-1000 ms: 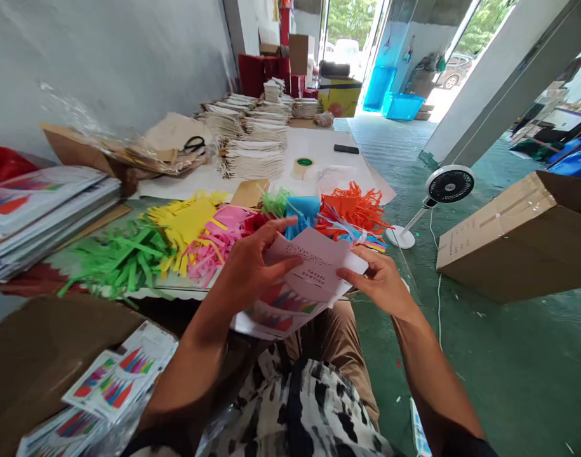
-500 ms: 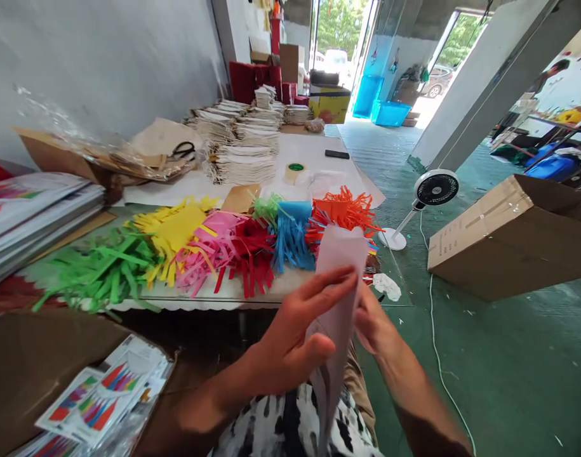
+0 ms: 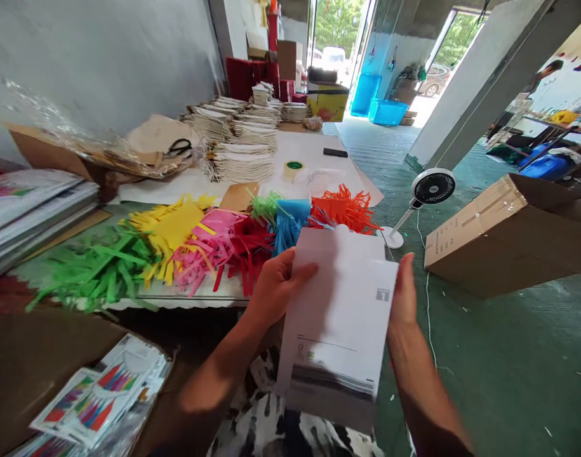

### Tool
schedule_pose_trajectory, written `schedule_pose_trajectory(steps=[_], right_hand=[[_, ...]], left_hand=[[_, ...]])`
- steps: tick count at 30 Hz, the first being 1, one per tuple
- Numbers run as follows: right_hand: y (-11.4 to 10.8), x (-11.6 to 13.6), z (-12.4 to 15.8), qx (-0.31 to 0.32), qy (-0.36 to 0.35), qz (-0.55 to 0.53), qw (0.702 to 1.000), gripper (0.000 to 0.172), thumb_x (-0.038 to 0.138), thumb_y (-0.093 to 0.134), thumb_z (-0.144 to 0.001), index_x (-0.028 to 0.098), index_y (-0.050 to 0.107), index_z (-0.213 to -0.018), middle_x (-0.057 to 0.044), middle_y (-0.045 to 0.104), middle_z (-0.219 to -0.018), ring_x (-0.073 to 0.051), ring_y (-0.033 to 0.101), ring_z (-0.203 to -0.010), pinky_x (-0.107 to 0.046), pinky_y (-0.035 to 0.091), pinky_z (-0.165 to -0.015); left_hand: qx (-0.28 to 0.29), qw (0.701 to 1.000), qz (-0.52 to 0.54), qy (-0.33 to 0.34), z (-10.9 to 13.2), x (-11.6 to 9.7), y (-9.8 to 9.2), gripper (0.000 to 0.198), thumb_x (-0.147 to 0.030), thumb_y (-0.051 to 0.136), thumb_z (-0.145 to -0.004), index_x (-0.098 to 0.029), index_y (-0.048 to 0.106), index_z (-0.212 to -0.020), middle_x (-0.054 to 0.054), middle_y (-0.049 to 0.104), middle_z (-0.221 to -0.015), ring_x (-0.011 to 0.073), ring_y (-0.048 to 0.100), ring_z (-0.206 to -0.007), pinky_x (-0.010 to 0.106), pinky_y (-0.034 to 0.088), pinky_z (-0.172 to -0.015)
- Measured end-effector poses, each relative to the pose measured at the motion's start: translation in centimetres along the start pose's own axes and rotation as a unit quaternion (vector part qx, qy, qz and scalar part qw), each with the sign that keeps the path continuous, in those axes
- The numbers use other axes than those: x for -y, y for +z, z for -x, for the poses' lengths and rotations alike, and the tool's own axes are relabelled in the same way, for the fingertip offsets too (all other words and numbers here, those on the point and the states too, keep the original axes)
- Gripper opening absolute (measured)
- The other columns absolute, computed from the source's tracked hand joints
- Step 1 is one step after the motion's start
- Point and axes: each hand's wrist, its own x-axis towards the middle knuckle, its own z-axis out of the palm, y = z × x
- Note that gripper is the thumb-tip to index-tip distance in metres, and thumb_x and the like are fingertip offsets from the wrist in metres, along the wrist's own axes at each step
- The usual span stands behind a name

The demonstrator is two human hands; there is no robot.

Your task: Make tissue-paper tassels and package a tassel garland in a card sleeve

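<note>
A white printed paper sleeve [image 3: 340,304], with small text and a tab-like bump at its upper edge, is held upright over my lap, its front facing me. My left hand [image 3: 275,289] grips its left edge, thumb across the front and fingers behind. Along the right edge, my right hand [image 3: 402,304] supports it; some of its fingers are hidden behind the sleeve. Beyond it on the table lie fringed paper bundles: green [image 3: 109,263], yellow [image 3: 169,225], pink [image 3: 211,244], dark red [image 3: 247,247], blue [image 3: 290,222] and orange-red [image 3: 345,209].
Stacks of pale paper pieces [image 3: 245,152] stand farther back, with a tape roll [image 3: 294,169], a phone [image 3: 335,152] and scissors [image 3: 180,148]. At lower left a cardboard box [image 3: 33,355] holds printed cards [image 3: 87,400]. A fan [image 3: 433,186] and large carton [image 3: 480,241] stand right.
The sleeve has turned from edge-on to face me. My left hand has gone from lying flat against it to gripping its left edge; my right hand has moved right and outward.
</note>
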Motion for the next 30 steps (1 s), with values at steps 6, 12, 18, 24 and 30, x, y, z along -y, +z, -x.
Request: schedule_pose_trajectory(steps=[6, 12, 18, 24, 30], right_hand=[[-1.5, 1.6, -0.2, 0.012, 0.049, -0.048, 0.998, 0.045, 0.043, 0.093, -0.073, 0.027, 0.079, -0.113, -0.003, 0.08, -0.107, -0.021, 0.074, -0.086, -0.031, 0.057, -0.073], [-1.3, 1.3, -0.2, 0.002, 0.017, 0.06, 0.998, 0.045, 0.045, 0.085, -0.082, 0.026, 0.072, -0.121, -0.005, 0.077, -0.113, -0.023, 0.072, -0.09, -0.037, 0.06, -0.077], [-0.3, 1.3, 0.2, -0.073, -0.312, 0.439, 0.839, 0.041, 0.038, 0.073, -0.093, 0.033, 0.066, -0.133, -0.011, 0.059, -0.141, -0.034, 0.055, -0.13, -0.054, 0.047, -0.105], [-0.2, 2.5, 0.2, -0.008, -0.31, 0.468, 0.828, 0.014, 0.031, 0.065, -0.1, 0.029, 0.07, -0.113, -0.007, 0.072, -0.116, -0.028, 0.063, -0.111, -0.047, 0.047, -0.097], [-1.1, 5.2, -1.0, 0.13, -0.138, 0.385, 0.903, 0.006, 0.028, 0.066, -0.097, 0.026, 0.064, -0.102, -0.001, 0.069, -0.095, -0.018, 0.062, -0.084, -0.033, 0.049, -0.078]], left_hand=[[-0.005, 1.0, -0.012, 0.024, -0.1, 0.1, 0.3, 0.046, -0.051, 0.085, -0.081, -0.017, 0.075, -0.111, 0.006, 0.08, -0.096, 0.0193, 0.073, -0.078, 0.024, 0.057, -0.063], [0.005, 1.0, -0.002, 0.01, -0.2, 0.7, 0.2, 0.052, -0.052, 0.085, -0.081, -0.018, 0.071, -0.118, 0.007, 0.08, -0.101, 0.0204, 0.074, -0.08, 0.025, 0.059, -0.063], [-0.025, 0.998, -0.04, 0.038, -0.4, 0.8, 0.1, 0.052, -0.051, 0.083, -0.083, -0.019, 0.068, -0.121, 0.006, 0.08, -0.1, 0.0205, 0.075, -0.081, 0.025, 0.06, -0.065], [-0.02, 0.994, -0.089, 0.055, -0.6, 0.1, 0.7, 0.051, -0.05, 0.079, -0.087, -0.019, 0.067, -0.125, 0.005, 0.08, -0.099, 0.0199, 0.075, -0.08, 0.025, 0.058, -0.066], [-0.024, 0.976, -0.192, 0.097, -1.2, 0.3, 0.5, 0.044, -0.045, 0.074, -0.092, -0.023, 0.068, -0.129, 0.002, 0.08, -0.102, 0.0187, 0.073, -0.086, 0.023, 0.054, -0.072]])
